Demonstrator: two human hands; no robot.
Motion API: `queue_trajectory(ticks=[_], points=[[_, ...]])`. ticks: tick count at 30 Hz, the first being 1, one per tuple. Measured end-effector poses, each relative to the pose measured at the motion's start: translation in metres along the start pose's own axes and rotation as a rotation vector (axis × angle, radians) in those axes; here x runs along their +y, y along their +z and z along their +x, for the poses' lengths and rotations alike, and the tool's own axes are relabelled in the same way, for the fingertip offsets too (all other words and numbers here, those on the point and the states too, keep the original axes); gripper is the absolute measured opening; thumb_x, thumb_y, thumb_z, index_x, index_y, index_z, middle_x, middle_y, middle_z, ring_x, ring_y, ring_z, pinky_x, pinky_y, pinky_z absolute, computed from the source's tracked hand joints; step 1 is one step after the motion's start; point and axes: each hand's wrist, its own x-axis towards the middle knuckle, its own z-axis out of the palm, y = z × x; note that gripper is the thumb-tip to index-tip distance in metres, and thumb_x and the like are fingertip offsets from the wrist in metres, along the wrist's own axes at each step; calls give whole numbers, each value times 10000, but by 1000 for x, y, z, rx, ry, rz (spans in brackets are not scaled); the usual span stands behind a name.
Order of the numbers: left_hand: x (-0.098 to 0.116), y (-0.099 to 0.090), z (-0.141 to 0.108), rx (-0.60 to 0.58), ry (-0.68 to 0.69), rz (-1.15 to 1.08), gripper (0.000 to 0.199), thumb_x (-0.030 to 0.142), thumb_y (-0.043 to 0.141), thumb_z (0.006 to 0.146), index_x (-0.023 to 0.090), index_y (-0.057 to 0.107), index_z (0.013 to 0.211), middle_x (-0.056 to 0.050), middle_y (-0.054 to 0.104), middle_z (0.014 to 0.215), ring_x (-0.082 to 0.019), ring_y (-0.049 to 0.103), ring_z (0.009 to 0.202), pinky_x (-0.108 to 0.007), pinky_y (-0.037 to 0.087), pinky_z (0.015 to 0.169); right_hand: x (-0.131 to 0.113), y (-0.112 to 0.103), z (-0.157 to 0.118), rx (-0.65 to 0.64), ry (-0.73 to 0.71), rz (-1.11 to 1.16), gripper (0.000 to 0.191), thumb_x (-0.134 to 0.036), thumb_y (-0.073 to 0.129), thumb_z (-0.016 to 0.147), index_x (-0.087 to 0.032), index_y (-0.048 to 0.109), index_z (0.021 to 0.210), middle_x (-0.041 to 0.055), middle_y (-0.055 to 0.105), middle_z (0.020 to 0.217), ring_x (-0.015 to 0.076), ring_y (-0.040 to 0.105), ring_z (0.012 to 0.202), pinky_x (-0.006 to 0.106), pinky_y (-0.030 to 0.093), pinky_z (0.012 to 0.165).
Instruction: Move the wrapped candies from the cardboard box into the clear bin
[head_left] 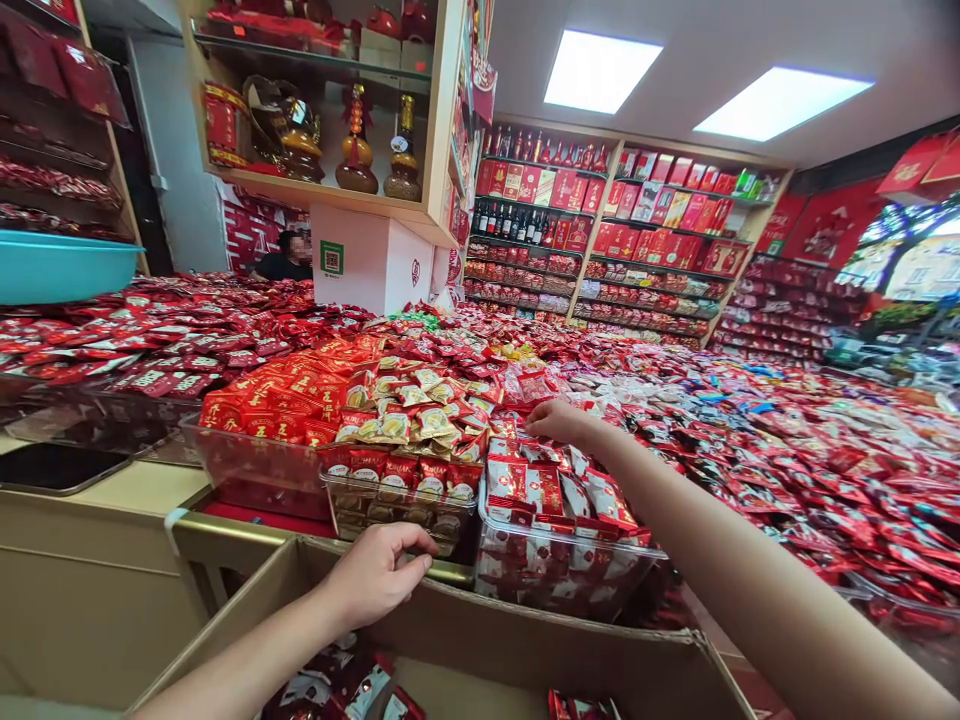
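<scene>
My left hand [384, 572] hovers over the far edge of an open cardboard box [517, 615], thumb and fingers apart with nothing between them. Red and white packets [364, 685] lie at the bottom of that box. My right hand [559, 422] reaches over a clear bin [562, 565] full of red and white packets [525, 485]; its fingers are bent downward at the packets, and what they hold, if anything, is hidden. Left of that bin, another clear bin [397, 510] bears gold and red packets [412, 410].
A bin of bright red packets [277, 400] and a dark phone or tablet [60, 467] are on the left, below a turquoise basin [64, 265]. Heaped packets [750, 430] spread rightward. Shelves stand behind, and a person [289, 258] is at the back left.
</scene>
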Motion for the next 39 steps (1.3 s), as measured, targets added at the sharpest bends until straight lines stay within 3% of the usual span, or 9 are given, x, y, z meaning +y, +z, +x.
queue_trajectory(ticks=[5, 12, 18, 23, 28, 34, 37, 39], points=[[1, -1, -1, 5, 4, 24, 229, 319, 426, 720, 159, 578, 785, 54, 464, 467, -108, 503, 432, -182, 323, 420, 3, -5, -5, -106, 88, -112, 172, -268, 665, 557, -151, 571, 640, 0, 558, 523, 101, 518, 460, 199, 380, 422], [5, -3, -2, 3, 11, 44, 224, 313, 429, 719, 160, 579, 786, 55, 473, 474, -109, 513, 440, -184, 328, 432, -1, -6, -14, -211, 100, -114, 285, -360, 659, 568, -157, 572, 749, -21, 540, 533, 71, 497, 440, 190, 395, 434], [3, -2, -1, 15, 19, 38, 229, 322, 425, 720, 164, 578, 779, 56, 472, 481, -106, 504, 442, -185, 331, 434, 1, -14, -22, -256, 50, -125, 296, -383, 659, 555, -166, 601, 748, -4, 568, 615, 69, 484, 516, 173, 366, 448], [2, -1, -1, 15, 23, 34, 239, 328, 423, 718, 164, 581, 789, 51, 490, 495, -106, 510, 450, -186, 344, 445, 5, -14, -23, -287, -86, -184, 314, -410, 632, 567, -182, 617, 782, 4, 595, 704, 87, 484, 597, 183, 370, 494], [4, -2, -3, 26, 12, 48, 232, 325, 427, 715, 165, 580, 784, 55, 478, 487, -107, 509, 448, -186, 343, 443, 4, -10, -21, -247, -144, -224, 276, -316, 658, 542, -172, 629, 776, 3, 610, 707, 103, 496, 626, 201, 384, 550], [2, -1, -2, 18, 17, 29, 226, 316, 428, 720, 159, 577, 788, 53, 482, 498, -106, 517, 448, -184, 346, 440, 7, -9, -22, -204, -143, -179, 259, -363, 600, 614, -175, 632, 789, 21, 616, 743, 108, 502, 634, 206, 387, 542], [0, 0, -1, 15, 19, 17, 227, 321, 429, 722, 162, 578, 786, 53, 490, 501, -103, 521, 448, -182, 353, 441, 2, -14, -35, -38, -174, -151, 229, -345, 577, 639, -150, 615, 754, 28, 596, 704, 98, 479, 597, 205, 371, 521], [-1, 0, -1, 11, 19, 5, 226, 319, 439, 718, 160, 580, 794, 52, 495, 506, -100, 523, 450, -180, 358, 440, -7, -16, -58, 111, -229, -110, 224, -349, 555, 659, -136, 591, 718, 22, 565, 646, 85, 446, 550, 201, 349, 491]])
